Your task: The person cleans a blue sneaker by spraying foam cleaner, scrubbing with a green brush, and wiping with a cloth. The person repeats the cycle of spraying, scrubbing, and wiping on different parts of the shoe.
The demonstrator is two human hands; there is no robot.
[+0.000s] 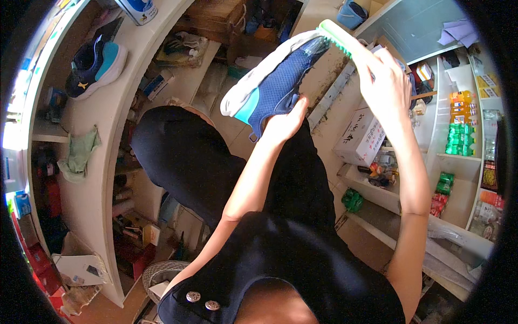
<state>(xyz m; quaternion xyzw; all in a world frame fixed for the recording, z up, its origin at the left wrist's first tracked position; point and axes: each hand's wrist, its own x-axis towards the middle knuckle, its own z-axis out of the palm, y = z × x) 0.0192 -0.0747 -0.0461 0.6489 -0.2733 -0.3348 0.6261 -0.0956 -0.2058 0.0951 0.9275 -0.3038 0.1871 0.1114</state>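
Observation:
A navy blue sneaker [286, 78] with a turquoise heel and a white sole is held up in front of me, its toe pointing away to the upper right. My left hand [286, 120] grips it at the ankle opening, with the fingers partly hidden inside or behind the shoe. My right hand [380, 78] is closed round a light green scrub brush [335, 36]. The brush's bristles are at the sneaker's toe; whether they press on it is hard to tell. The matching sneaker [97, 67] rests on the white counter at the left.
A green cloth [79, 154] lies on the white counter [102, 189]. On the right, shelves hold orange drink bottles [462, 107] and green drink bottles [459, 139], beside a white carton [359, 137]. A blue bucket [353, 14] stands at the back.

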